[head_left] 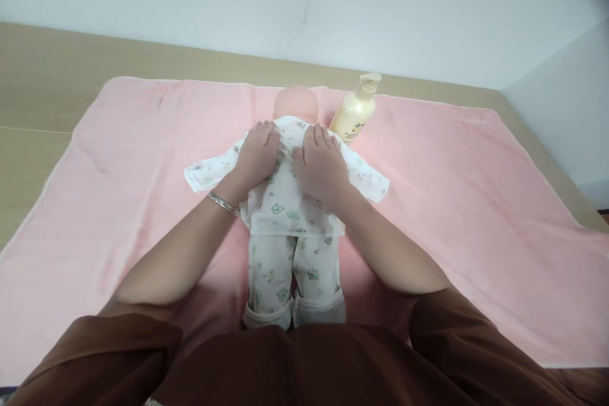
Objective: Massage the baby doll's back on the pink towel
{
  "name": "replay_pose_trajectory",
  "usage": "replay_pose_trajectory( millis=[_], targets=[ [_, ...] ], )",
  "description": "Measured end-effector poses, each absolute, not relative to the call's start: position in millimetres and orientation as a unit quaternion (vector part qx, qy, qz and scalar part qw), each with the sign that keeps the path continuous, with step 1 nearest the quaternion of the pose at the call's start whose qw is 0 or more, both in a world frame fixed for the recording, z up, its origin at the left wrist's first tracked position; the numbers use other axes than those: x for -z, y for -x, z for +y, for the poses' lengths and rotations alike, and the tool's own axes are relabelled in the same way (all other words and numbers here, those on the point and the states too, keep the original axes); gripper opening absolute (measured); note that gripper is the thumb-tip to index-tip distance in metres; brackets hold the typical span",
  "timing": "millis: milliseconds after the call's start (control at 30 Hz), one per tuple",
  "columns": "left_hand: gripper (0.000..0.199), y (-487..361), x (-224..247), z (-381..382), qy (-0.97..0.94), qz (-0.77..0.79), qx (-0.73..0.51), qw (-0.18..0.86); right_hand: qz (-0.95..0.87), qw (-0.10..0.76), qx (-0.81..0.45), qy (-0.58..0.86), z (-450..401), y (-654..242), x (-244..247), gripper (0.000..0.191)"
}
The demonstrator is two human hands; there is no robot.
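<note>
Pink blanket (pixel 457 203) bearing one clothed baby doll (pixel 292 210), seemingly prone: your left hand (pixel 259 151) and right hand (pixel 322 162) lie flat, unclenched, on its upper back, apparently a pressing step, next calling for light, even contact.

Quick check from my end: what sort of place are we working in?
Probably an infant-care practice corner, though the room itself barely shows: a doll in printed clothes lies on a pink blanket, with a pump bottle beside it.

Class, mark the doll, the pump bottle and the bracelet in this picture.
Doll (pixel 291 195), head view: on its patterned top.
Pump bottle (pixel 354 113), head view: on its pale body.
Bracelet (pixel 223 204), head view: on its thin band.
</note>
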State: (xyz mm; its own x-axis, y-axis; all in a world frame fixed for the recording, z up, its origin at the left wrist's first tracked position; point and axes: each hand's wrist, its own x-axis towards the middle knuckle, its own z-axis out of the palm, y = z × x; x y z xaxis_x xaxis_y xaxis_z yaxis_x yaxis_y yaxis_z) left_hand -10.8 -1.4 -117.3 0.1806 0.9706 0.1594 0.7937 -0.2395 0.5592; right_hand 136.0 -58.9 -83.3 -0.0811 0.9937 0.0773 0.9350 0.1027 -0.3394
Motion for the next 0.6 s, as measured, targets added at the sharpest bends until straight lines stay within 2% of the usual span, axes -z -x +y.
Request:
replay_pose_trajectory(
  millis=[133, 300, 467, 600],
  targets=[
    [0.054, 6, 102, -17, -0.783, 0.576, -0.196, 0.129, -0.729, 0.113, -0.131, 0.662, -55, -140, 79, 0.068],
    [0.063, -11, 83, -52, -0.742, 0.637, -0.144, 0.15, -0.719, 0.16, -0.15, 0.66, -33, -154, 90, 0.063],
    [0.044, 3, 102, -29, -0.815, 0.553, -0.153, 0.082, -0.727, 0.148, -0.093, 0.664, -54, -141, 88, 0.066],
    [0.044, 17, 118, -5, -0.824, 0.537, -0.164, 0.073, -0.739, 0.121, -0.085, 0.658, -75, -127, 78, 0.067]
  ],
)
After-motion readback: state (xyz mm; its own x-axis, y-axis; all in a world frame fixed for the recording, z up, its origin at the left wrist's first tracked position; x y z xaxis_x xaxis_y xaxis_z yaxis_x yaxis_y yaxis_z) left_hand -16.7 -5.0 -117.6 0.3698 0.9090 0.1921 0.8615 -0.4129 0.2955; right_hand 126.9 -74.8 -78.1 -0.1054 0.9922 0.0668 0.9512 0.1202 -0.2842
